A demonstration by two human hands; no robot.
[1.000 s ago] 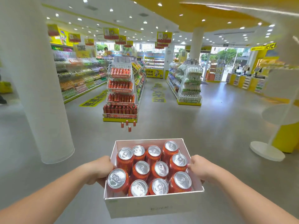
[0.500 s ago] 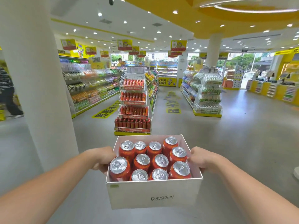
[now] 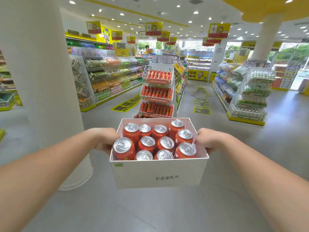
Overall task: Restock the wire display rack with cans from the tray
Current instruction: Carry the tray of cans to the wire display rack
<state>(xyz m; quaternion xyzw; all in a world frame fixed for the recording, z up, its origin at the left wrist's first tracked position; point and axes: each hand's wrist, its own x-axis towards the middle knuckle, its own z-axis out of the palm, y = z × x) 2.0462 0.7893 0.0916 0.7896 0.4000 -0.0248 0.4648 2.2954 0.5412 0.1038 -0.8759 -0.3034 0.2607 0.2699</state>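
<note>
I carry a white cardboard tray at chest height, filled with several upright red cans with silver tops. My left hand grips the tray's left wall and my right hand grips its right wall. Straight ahead, some way off across the floor, stands the white wire display rack, its tilted tiers stocked with red cans. The tray hides the rack's lowest tier.
A thick white pillar stands close on my left. Long drink shelves line the left aisle, and another wire rack of pale bottles stands at the right. Grey floor stretches between me and the rack. A person stands far back.
The rack has grown larger and nearer in view as I walk toward it. The pillar has slid closer on my left. Both hands keep their grip on the tray.
</note>
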